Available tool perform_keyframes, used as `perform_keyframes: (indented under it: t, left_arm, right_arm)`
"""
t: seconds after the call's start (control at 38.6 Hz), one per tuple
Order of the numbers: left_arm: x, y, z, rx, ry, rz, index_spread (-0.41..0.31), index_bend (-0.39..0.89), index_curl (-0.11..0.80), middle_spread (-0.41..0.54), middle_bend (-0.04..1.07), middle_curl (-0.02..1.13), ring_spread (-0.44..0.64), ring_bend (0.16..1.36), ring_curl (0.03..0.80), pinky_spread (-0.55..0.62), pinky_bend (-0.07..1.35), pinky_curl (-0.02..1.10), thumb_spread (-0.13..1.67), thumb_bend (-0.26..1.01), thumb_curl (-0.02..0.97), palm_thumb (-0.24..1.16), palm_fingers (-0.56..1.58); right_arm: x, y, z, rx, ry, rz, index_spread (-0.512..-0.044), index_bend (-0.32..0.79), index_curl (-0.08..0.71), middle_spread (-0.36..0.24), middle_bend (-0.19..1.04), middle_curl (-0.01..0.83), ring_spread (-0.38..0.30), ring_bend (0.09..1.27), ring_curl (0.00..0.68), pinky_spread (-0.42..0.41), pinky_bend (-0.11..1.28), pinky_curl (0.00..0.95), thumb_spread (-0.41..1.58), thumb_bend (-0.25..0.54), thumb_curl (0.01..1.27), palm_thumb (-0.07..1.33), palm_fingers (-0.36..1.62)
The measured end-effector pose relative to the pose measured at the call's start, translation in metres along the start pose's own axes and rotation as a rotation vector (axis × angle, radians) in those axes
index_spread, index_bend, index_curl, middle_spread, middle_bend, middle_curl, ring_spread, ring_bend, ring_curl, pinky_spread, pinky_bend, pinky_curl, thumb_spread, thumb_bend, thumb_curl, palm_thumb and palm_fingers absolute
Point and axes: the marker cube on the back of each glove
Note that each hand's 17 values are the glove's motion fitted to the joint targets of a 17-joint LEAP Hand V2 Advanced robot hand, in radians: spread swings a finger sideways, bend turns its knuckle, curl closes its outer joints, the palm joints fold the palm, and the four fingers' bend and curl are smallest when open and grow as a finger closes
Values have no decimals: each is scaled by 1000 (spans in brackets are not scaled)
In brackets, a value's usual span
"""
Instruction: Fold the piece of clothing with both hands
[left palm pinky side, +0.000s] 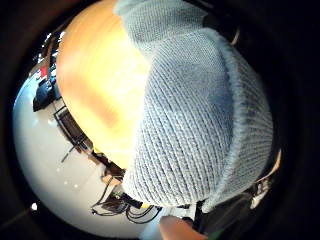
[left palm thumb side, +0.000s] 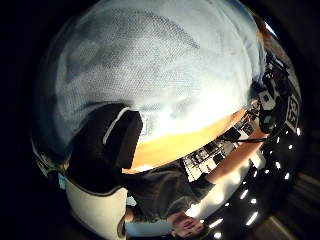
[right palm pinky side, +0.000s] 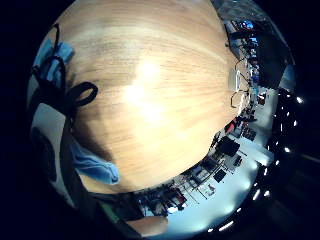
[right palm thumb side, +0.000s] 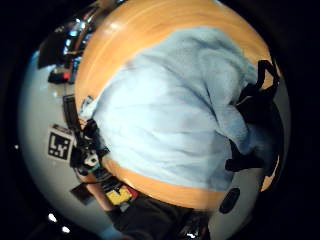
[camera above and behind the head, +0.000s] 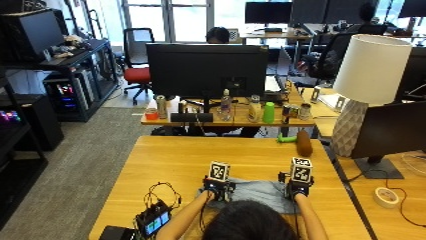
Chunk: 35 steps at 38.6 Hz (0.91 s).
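1. The light blue knit garment (camera above and behind the head: 256, 190) lies on the wooden desk (camera above and behind the head: 180, 160) just in front of the person, mostly hidden behind their head, with one hand at each end.
2. The left hand (camera above and behind the head: 216, 189) is at the garment's 9 o'clock edge. Its palm views show ribbed knit filling the frame, with the thumb (left palm thumb side: 107, 145) curled against the cloth, so I judge it to be pinching that edge.
3. The right hand (camera above and behind the head: 297, 189) is at the 3 o'clock edge; its fingers (right palm thumb side: 255, 120) curl over bunched cloth, apparently gripping it.
4. Risk: if one hand carries its side across ahead of the other, the edges may land skewed and the fold will wrinkle.
5. Risk: the knit looks soft and stretchy, so a pinch on one layer could let the lower layer drag behind.
6. The small device with cables (camera above and behind the head: 154, 218) at 8 o'clock is near enough to snag a swept sleeve.
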Motion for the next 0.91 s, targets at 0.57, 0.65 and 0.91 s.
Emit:
perform_keyframes:
  t: [0.57,0.65,0.91]
  left_arm:
    - [-5,3,-10,-37,18,31,-12,157,320,209,160,274,277,546,333,281,608,367,1089,-22,258,264,78]
    - [-13,5,-23,13,49,-32,-13,155,318,203,163,274,269,556,333,275,603,364,1090,-22,257,264,86]
    - [-42,36,-63,124,8,-100,-12,169,331,159,167,296,174,597,345,201,517,345,1112,-19,251,262,208]
  right_arm:
    - [-3,5,0,-43,19,59,-256,165,404,-150,197,464,-215,686,454,-350,648,409,734,-10,477,1233,1310]
    - [-4,8,-6,-66,31,61,-256,165,405,-147,198,466,-214,688,455,-350,648,410,733,-12,481,1229,1309]
    - [-17,-14,-46,-2,-42,38,-250,145,395,-152,240,482,-220,691,455,-347,639,409,733,-20,490,1202,1306]
